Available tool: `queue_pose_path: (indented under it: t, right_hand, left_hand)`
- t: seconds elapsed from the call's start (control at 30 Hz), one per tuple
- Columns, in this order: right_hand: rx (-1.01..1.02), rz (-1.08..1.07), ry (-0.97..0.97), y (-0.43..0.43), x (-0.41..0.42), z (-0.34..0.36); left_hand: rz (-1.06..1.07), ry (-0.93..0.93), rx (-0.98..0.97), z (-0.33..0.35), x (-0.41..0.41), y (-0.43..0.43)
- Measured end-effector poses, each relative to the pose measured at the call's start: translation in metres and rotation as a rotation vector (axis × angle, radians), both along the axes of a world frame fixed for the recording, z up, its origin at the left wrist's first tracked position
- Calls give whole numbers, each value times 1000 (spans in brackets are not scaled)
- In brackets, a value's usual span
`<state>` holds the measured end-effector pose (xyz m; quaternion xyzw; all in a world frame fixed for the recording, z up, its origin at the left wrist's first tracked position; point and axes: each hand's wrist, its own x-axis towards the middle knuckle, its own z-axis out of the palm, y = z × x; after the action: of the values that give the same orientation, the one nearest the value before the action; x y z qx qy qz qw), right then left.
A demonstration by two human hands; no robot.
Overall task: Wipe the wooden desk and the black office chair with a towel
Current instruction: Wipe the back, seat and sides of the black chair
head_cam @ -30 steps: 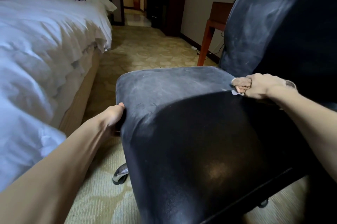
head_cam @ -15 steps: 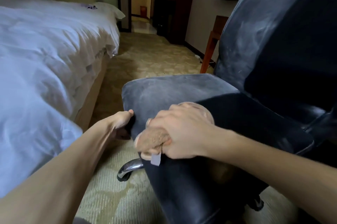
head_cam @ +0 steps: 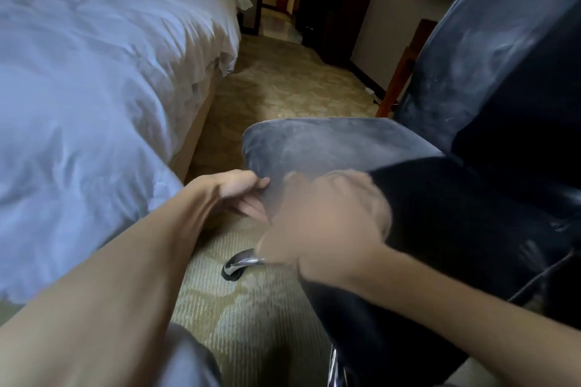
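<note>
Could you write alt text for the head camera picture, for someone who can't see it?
A person's right hand, blurred by motion, holds a tan towel against the front of a dusty black chair seat, while the left hand grips the seat's edge. A white bed stands to the left on patterned carpet.

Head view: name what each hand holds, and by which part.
Left hand grips the chair seat by a front corner. Right hand, blurred, seems to clutch the bunched towel against the seat.

Black chair (head_cam: pixel 456 213) streaked grey-white, white bedding (head_cam: pixel 94 87), beige-green patterned carpet (head_cam: pixel 283 91), reddish-brown desk leg (head_cam: pixel 396 84)
</note>
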<state>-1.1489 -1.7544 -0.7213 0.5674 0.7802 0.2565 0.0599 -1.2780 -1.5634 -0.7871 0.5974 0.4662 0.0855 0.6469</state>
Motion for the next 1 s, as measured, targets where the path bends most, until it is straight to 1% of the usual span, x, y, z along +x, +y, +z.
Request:
queue_pose_path:
  t: [0.03,0.1,0.17,0.2,0.27,0.33,0.37,0.4,0.5,0.53,0.57,0.63,0.73,0.8,0.87,0.93,1.0]
  right_hand:
    - [-38,111,-88,0,-16,-5]
    - [-184,322,-279,-3,-41,-22]
    - [-319,414,-439,-5,-52,-33]
    - [-329,424,-475,-3,-54,-34]
    - [-293,440,-413,3,-55,-18]
    - [-263,401,-272,14,-43,1]
    - [-253,334,-232,19,-32,9]
    - [-284,237,-216,21,-19,15]
    - [-470,-78,4,25,5,38]
    - [-488,-135,75,25,5,42]
    - [-479,-135,95,24,3,45]
    - [-416,-10,-33,16,-7,38]
    - [-495,203,-269,-3,-27,9]
    - [-463,308,-359,3,-39,2]
    - [-373,308,-334,26,-49,5]
    - [-306,196,-296,48,-57,8]
    - [-323,72,-377,57,-66,4]
  left_hand:
    - [7,-10,2,0,1,-1]
    - [14,13,-5,-1,0,-6]
    - [6,17,-10,1,-2,-8]
    - [6,2,-19,1,-3,-8]
    - [29,-27,-30,0,-7,-7]
    - [47,-50,-20,-2,-9,-7]
    - [45,-55,-17,-2,-9,-6]
    - [43,-61,-24,-1,-9,-7]
    - [34,-70,-72,0,-10,-8]
    - [31,-64,-74,0,-10,-7]
    - [35,-55,-69,-1,-10,-5]
    - [61,-38,-54,-5,-9,-4]
    - [51,-27,-35,-10,-10,0]
    - [54,-23,-25,-9,-11,1]
    - [105,-37,25,-10,-10,4]
    - [182,-61,60,-13,-9,5]
    - [194,-105,0,-15,-10,5]
